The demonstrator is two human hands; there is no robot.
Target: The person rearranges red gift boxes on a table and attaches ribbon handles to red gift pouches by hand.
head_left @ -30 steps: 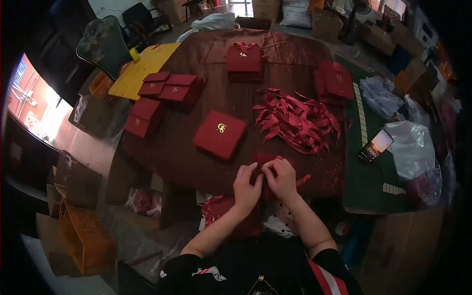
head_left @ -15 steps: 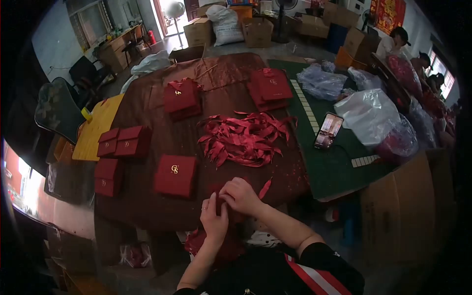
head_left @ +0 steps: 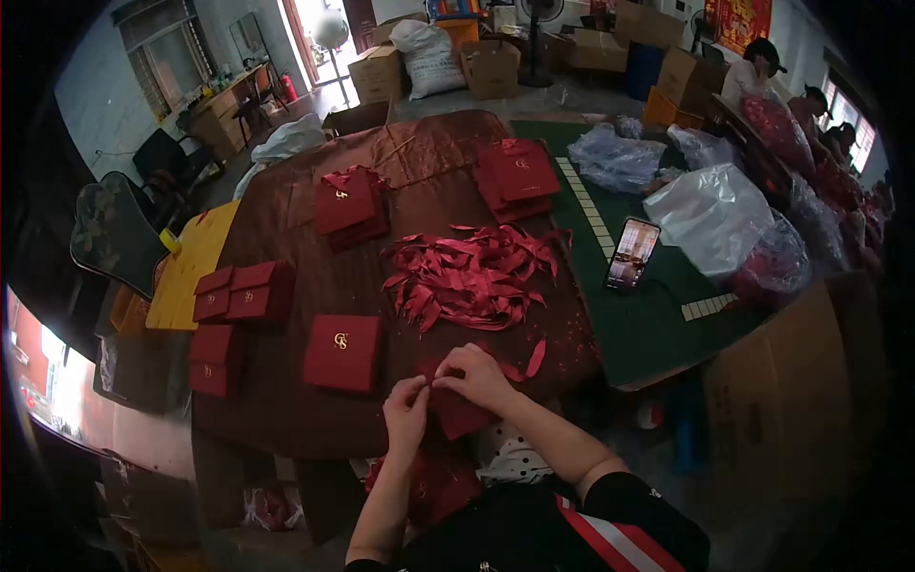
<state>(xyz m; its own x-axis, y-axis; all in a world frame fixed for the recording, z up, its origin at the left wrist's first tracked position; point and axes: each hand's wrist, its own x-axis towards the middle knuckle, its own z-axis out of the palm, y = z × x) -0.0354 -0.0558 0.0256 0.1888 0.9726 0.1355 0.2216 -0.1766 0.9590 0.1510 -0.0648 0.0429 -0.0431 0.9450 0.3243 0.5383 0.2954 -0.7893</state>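
Note:
In front of me at the table's near edge is a dark red gift bag (head_left: 459, 416), partly covered by my hands. My left hand (head_left: 406, 408) is closed in a pinch at its upper left. Thumb and finger of my right hand (head_left: 475, 376) pinch right beside the left fingertips, over the bag's top edge. What lies exactly between the fingertips is too small to make out. One red ribbon (head_left: 537, 359) lies just right of my right hand. Beyond my hands is a loose heap of red ribbons (head_left: 467, 281). Another red bag (head_left: 429, 488) rests near my lap.
A square red box (head_left: 341, 355) with gold letters lies left of my hands, with smaller red boxes (head_left: 250, 291) farther left. Red bag stacks (head_left: 351, 205) (head_left: 519, 176) stand at the back. A phone (head_left: 633, 253) and plastic bags (head_left: 710, 210) are on the green mat. People sit far right.
My fingertips have come together, the left hand tipping toward the right. More of the red bag shows below my right hand. The view has shifted slightly.

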